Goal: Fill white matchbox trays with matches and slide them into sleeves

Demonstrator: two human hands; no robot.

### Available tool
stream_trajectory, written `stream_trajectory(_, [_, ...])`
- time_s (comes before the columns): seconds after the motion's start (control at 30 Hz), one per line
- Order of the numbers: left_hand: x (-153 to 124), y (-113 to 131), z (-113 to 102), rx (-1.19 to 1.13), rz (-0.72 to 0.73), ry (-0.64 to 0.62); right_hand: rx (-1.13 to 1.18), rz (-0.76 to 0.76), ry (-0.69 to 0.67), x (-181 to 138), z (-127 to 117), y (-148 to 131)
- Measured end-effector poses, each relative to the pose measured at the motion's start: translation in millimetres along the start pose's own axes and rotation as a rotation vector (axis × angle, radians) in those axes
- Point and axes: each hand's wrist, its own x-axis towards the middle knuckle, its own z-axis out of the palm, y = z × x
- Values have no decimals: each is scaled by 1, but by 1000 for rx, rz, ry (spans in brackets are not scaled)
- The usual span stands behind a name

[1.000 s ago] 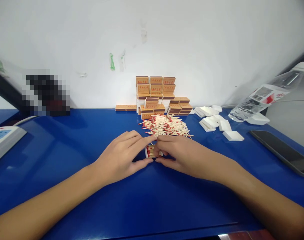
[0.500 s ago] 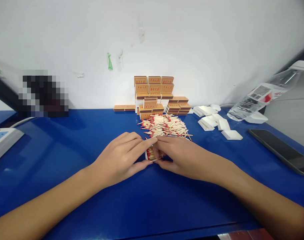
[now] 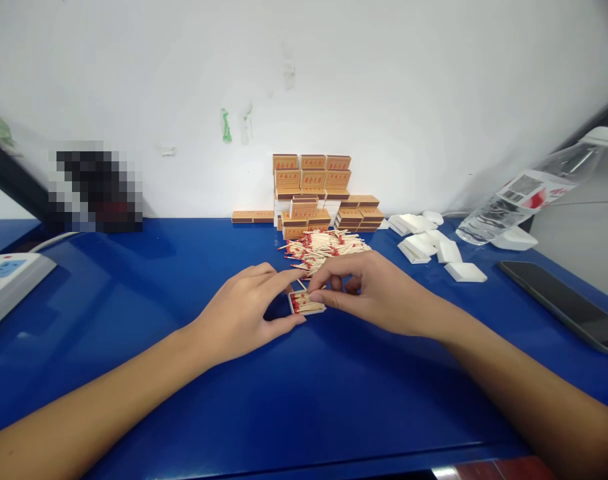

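A small white matchbox tray (image 3: 307,312) lies on the blue table, partly filled with red-headed matches (image 3: 300,303). My left hand (image 3: 247,310) curves around the tray's left end, thumb at the near side and index finger at the far side, holding it in place. Over the tray's right part, the thumb and index finger of my right hand (image 3: 369,293) are pinched together on a match (image 3: 302,285), its end sticking out at the fingertips. Just behind my hands is a big loose heap of matches (image 3: 329,245), partly covered by my right hand.
Stacked orange matchboxes (image 3: 313,180) stand against the wall behind the heap. Several white trays (image 3: 418,245) lie to the right, beside a tilted plastic bottle (image 3: 514,193) and a black phone (image 3: 559,303). A white power strip (image 3: 17,287) sits at the left.
My right hand has lifted and turned, its fingers drawn into a pinch above the tray, so more of the matches inside show. My left hand stays around the tray, with its fingers slightly wider.
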Motion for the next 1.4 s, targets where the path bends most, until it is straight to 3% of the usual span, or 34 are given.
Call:
stream_trajectory(0.2, [1, 0, -1, -2, -14, -7, -57, -7, 1, 1, 7, 5])
stream_trajectory(0.4, [1, 0, 1, -8, -22, -10, -216, -150, 29, 1, 7, 5])
stream_trajectory(0.67, [0, 2, -1, 25, 48, 25, -310, -76, -17, 0, 1, 5])
stream_trajectory(0.83, [0, 3, 0, 32, 74, 23, -323, -45, -40, -2, 3, 4])
stream_trajectory(1.07, [0, 1, 0, 0, 32, -2, -260, -152, -44, 0, 3, 5])
stream_trajectory(1.27, [0, 10, -4, -56, 49, -51, -235, 27, 204, 11, 15, 14])
stream_trajectory(1.4, [-2, 14, -3, -120, 85, -74, -232, 154, 117, 17, 25, 13])
